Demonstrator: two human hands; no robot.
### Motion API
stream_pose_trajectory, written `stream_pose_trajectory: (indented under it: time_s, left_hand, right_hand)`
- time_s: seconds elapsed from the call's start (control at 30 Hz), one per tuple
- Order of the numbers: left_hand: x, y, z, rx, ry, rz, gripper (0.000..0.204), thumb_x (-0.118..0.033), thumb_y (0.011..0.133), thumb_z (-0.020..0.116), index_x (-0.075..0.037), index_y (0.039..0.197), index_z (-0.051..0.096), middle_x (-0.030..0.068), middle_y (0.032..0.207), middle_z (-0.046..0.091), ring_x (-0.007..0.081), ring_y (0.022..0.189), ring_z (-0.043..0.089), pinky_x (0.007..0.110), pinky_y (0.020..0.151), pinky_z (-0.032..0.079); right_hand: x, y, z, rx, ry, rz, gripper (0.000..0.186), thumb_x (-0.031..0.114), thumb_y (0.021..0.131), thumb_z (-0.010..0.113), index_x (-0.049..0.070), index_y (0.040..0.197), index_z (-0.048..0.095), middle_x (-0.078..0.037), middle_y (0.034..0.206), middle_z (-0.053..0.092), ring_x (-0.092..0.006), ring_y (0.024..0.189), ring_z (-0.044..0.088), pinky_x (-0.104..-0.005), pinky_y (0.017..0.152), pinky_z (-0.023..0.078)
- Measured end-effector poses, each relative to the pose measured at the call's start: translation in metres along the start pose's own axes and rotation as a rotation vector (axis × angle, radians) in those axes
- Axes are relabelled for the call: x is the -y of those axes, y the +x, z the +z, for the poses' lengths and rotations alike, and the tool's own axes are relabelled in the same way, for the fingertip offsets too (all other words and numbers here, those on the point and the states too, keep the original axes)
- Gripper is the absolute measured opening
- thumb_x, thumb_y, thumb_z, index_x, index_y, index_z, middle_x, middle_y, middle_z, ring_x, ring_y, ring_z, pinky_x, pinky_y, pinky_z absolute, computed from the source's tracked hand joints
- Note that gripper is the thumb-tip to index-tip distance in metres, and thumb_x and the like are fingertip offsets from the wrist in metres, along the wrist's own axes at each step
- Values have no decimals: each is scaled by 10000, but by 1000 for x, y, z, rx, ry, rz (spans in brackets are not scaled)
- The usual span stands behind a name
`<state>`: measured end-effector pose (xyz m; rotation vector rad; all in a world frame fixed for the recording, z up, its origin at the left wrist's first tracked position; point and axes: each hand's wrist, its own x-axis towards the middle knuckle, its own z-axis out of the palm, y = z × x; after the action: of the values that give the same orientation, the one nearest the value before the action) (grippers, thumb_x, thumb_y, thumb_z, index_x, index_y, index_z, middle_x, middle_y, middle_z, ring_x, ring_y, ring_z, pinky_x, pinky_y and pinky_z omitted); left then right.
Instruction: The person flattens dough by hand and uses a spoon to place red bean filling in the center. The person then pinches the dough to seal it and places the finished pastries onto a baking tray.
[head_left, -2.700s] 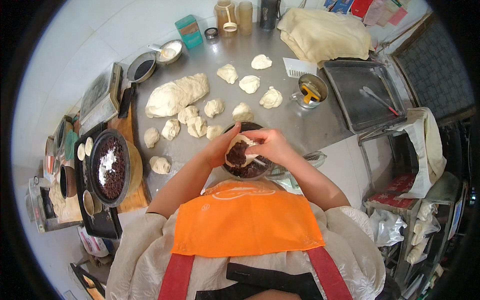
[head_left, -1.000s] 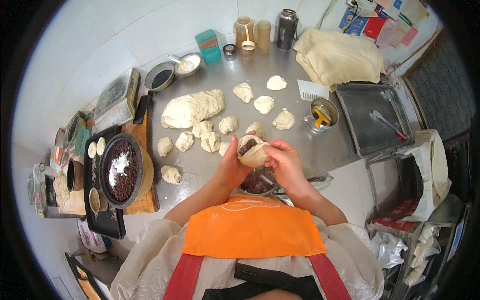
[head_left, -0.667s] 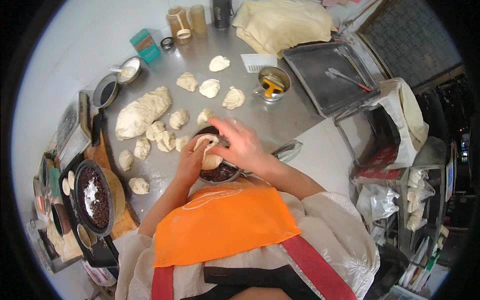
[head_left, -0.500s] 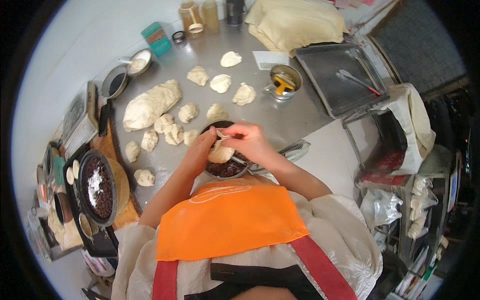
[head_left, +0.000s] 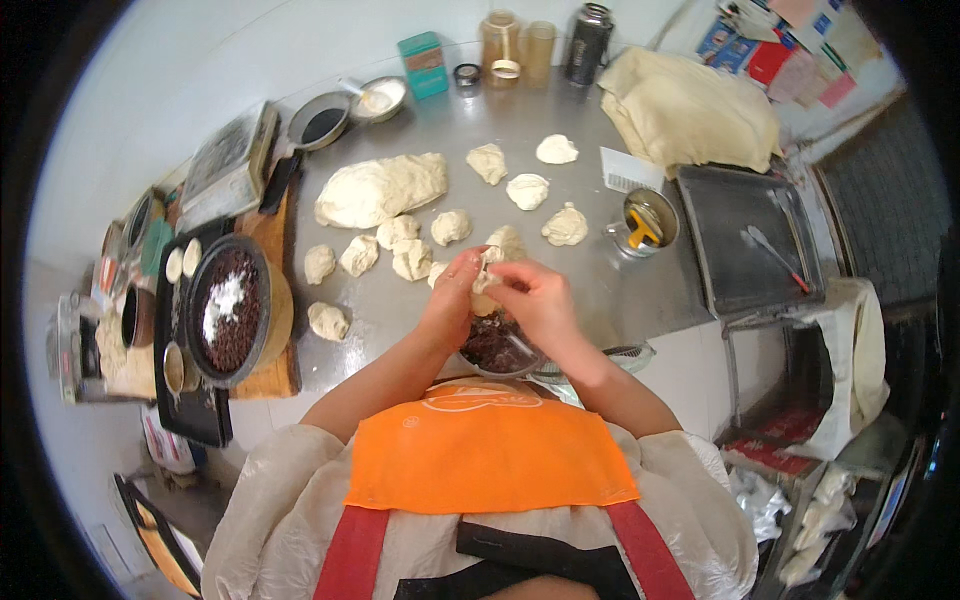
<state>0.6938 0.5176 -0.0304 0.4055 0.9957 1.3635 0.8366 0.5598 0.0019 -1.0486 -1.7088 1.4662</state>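
Observation:
Above a bowl of dark red bean filling (head_left: 492, 350), my left hand (head_left: 452, 302) cups a piece of dough (head_left: 484, 298). The fingers of my right hand (head_left: 537, 303) pinch that dough's upper edge. Most of the piece is hidden behind my fingers. Just past my hands, several dough balls (head_left: 411, 260) lie on the metal table (head_left: 400, 320), some touching each other. A large dough slab (head_left: 382, 190) rests beyond them on the left. Flatter dough pieces (head_left: 527, 191) are spread farther back.
On the left, a black pot (head_left: 228, 310) holds dark beans topped with white powder. A metal cup (head_left: 650, 222) with a yellow-handled tool stands to the right, near a black baking tray (head_left: 748, 240). Jars, a green tin (head_left: 424, 66) and a dark flask (head_left: 590, 45) line the back wall.
The view has swung so that the table sits farther right in the picture. My hands have drawn closer together around the dough, its edge now gathered up between my fingers.

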Motion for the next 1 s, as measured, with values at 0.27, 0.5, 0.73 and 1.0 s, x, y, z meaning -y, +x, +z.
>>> stream_pose_trajectory:
  time_s: [0.27,0.5,0.73,1.0]
  left_hand:
    - [-32,-50,-44,-13,139,150,496,-441,1027,376,-54,1311,501,75,1193,589,176,1083,562,343,928,456]
    - [-112,-120,-125,-62,-288,218,644,-578,1006,269,-58,1310,498,132,1272,572,281,1137,572,429,954,475]
    - [-131,-180,-205,-160,-358,245,487,-487,1020,379,-65,1160,579,107,1074,646,206,957,629,351,844,511]
    - [-163,-231,-258,-259,-281,366,479,-476,1021,395,-50,1135,582,82,1046,645,183,951,626,332,824,507]
  right_hand:
    - [37,14,40,134,-282,-212,223,93,800,720,12,1002,674,-113,783,674,-226,626,629,-342,568,504]
    - [82,-7,167,220,172,-120,215,119,775,774,16,939,681,-75,750,651,-130,611,583,-286,544,478]
    - [93,-26,290,151,-438,-940,293,129,748,776,63,976,605,-105,797,625,-294,676,632,-378,589,506]
    - [117,-21,363,255,-444,-1163,602,166,683,844,49,1220,598,-67,780,649,-132,654,617,-283,543,475]
